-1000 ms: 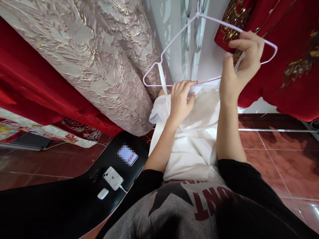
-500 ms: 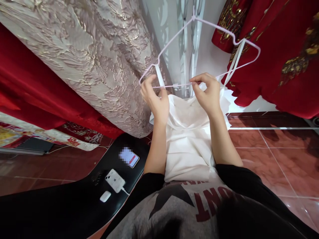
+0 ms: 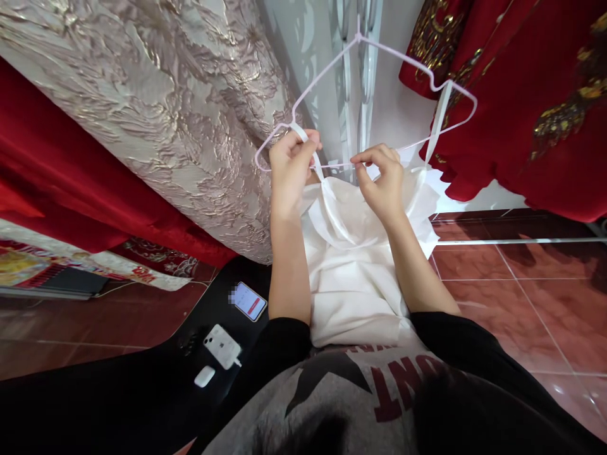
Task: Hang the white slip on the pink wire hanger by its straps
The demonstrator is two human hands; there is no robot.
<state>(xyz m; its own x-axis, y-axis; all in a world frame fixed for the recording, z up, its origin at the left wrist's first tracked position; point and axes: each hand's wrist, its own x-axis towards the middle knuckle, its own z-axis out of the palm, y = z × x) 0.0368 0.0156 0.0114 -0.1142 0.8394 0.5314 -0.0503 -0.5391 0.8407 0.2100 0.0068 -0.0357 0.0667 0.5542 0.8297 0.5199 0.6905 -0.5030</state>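
A white dress (image 3: 360, 278) with thin straps lies over my lap, its top edge hanging from a pale pink clothes hanger (image 3: 327, 65). One strap is looped in each notch of the hanger. My left hand (image 3: 294, 164) is closed around the left strap (image 3: 299, 131), thumb and fingers together near the hanger's lower bar. With finger and thumb, my right hand (image 3: 382, 180) pinches the middle of that lower bar. The right strap (image 3: 439, 120) runs down from its notch, touched by neither hand.
On a black bench (image 3: 156, 379) at left lie a lit phone (image 3: 250, 302), a white phone (image 3: 222, 346) with a cable and a white earbud case (image 3: 204, 376). Brocade fabric (image 3: 199, 114) hangs at left, red embroidered garments (image 3: 512, 114) at right. Red tiles (image 3: 497, 303) cover the floor.
My left hand has turned and closed on the left strap; before, its fingers were spread beside it. The hanger and my right hand have shifted slightly left, the right hand still pinching the bar.
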